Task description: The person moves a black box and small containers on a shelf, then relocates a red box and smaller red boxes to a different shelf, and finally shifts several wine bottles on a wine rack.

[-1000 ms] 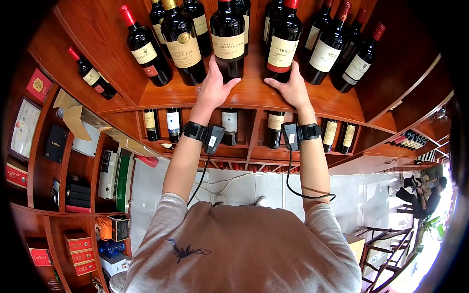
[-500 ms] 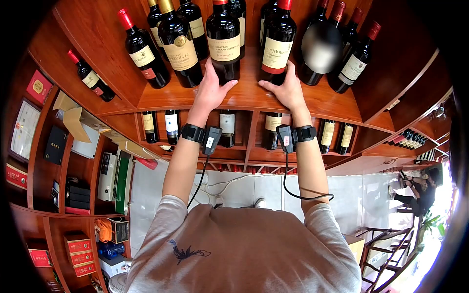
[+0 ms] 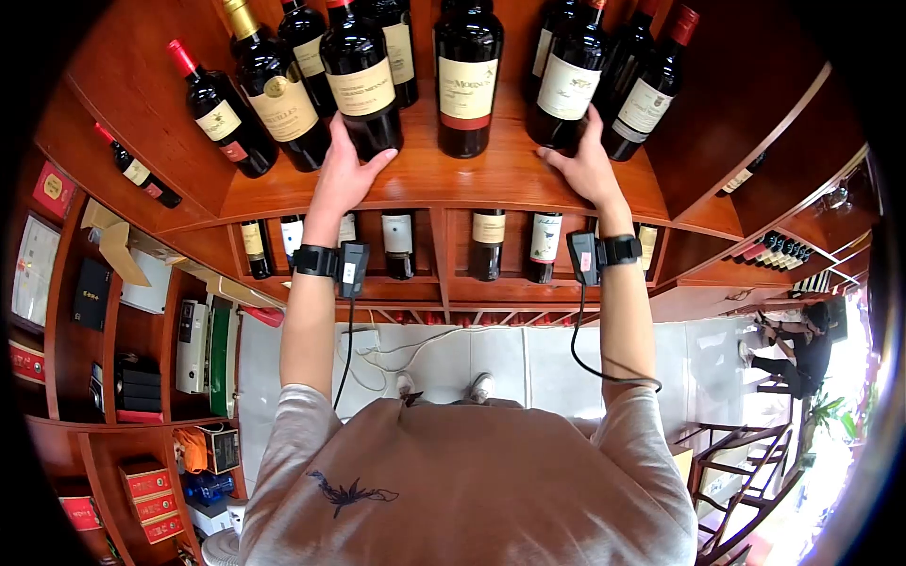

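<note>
My left hand (image 3: 344, 176) is wrapped round the lower part of a dark wine bottle (image 3: 363, 90) with a cream label, thumb across its front near the base. My right hand (image 3: 587, 170) curves round the base of another wine bottle (image 3: 568, 87) with a white label, fingers on its right side and thumb in front. Between them a wine bottle with a red-banded label (image 3: 466, 90) stands upright, touched by neither hand. All three stand on the wooden shelf (image 3: 434, 179). Both wrists wear black straps with small cabled devices.
More bottles flank these: a gold-capped bottle (image 3: 278, 104) and a red-capped bottle (image 3: 226, 118) on the left, and a bottle (image 3: 646, 104) close by my right hand. Lower compartments hold several bottles, including one with a blue-dotted label (image 3: 398, 236). Chairs (image 3: 741, 481) and a person stand far right.
My right hand has left the red-banded bottle and moved right to the white-labelled one. My left hand stays at the same bottle. The view has shifted right along the shelf.
</note>
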The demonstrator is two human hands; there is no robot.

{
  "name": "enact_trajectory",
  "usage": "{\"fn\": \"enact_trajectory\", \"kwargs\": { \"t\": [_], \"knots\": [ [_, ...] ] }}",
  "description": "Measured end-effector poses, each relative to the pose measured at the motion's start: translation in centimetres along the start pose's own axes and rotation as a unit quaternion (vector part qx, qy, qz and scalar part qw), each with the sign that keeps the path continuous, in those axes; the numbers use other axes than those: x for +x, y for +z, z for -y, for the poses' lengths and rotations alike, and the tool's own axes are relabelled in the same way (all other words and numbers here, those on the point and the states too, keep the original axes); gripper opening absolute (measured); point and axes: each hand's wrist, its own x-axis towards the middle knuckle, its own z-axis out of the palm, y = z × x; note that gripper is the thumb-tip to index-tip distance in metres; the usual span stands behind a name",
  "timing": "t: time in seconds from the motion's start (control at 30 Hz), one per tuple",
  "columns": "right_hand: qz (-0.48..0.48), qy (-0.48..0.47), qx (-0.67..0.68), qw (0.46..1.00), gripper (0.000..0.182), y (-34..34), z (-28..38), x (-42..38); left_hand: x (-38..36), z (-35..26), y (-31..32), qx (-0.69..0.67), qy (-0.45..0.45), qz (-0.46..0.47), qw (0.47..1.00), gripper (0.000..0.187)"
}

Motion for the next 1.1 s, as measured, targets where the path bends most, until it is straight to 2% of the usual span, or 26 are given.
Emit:
{"fn": "enact_trajectory", "kwargs": {
  "t": [0.1, 0.3, 0.63, 0.77, 0.97, 1.07, 1.1],
  "knots": [
    [0.016, -0.018, -0.001, 1.000, 0.102, -0.4, -1.0, 1.4, 0.0, 0.3, 0.3, 0.008, -0.012, -0.009, 1.000, 0.098],
    [0.037, 0.034, 0.014, 0.999, 0.087, -0.8, -1.5, 2.3, 0.0, 1.1, 0.7, -0.009, -0.026, -0.019, 0.999, 0.099],
    [0.047, 0.025, 0.010, 0.999, 0.087, -2.1, 0.0, 0.7, 0.2, 2.0, 0.6, 0.002, -0.025, -0.022, 0.999, 0.095],
    [0.041, 0.023, 0.012, 0.999, 0.086, -2.4, 0.4, 0.2, 0.1, 0.6, 0.5, -0.008, -0.035, -0.006, 0.999, 0.077],
    [0.032, 0.024, 0.003, 0.999, 0.087, -2.3, 0.4, 0.0, 0.1, 1.1, 0.6, -0.014, -0.034, -0.005, 0.999, 0.078],
    [0.034, 0.025, 0.005, 0.999, 0.086, -2.4, 0.4, 0.0, 0.2, 1.6, 0.7, -0.022, -0.027, -0.020, 0.999, 0.094],
    [0.034, 0.024, 0.009, 0.999, 0.085, -2.4, 0.5, -0.1, 0.2, 1.6, 0.7, -0.025, -0.030, -0.019, 0.999, 0.094]
  ]
}}
